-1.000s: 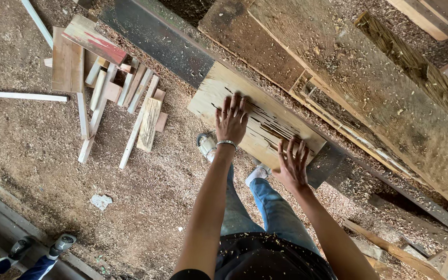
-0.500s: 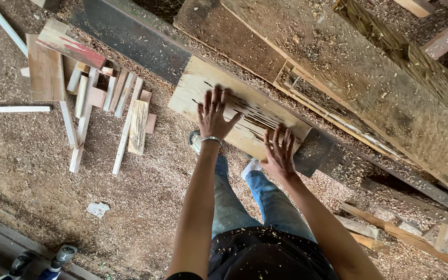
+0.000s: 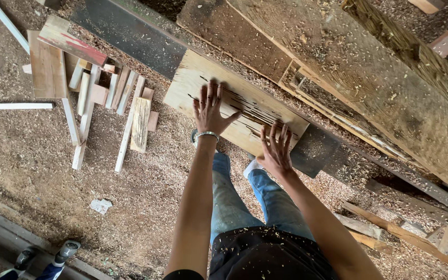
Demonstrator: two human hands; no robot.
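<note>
**Both palms flat on a cracked plywood panel at the saw bench**

Head view: A pale, rectangular plywood panel (image 3: 224, 98) with dark splits along its grain lies on a long, dark metal bench surface (image 3: 130, 36) that runs diagonally across the frame. The left hand (image 3: 209, 111) rests flat on the panel near its middle, fingers spread wide and thumb out to the side, gripping nothing; a thin metal bracelet (image 3: 207, 135) circles its wrist. The right hand (image 3: 276, 150) lies flat at the panel's lower right edge, fingers also spread, pressing down without pinching anything. Beyond the panel, a broad, weathered timber beam (image 3: 369, 78) dusted with sawdust runs alongside the bench. To the left, on a floor covered in sawdust (image 3: 37, 171), lies a scattered pile of short pale wood offcuts (image 3: 105, 103), well apart from the hands. Blue jeans (image 3: 234, 197) show below the arms. At the lower left corner another person's shoe (image 3: 66, 251) stands on the floor.
</note>
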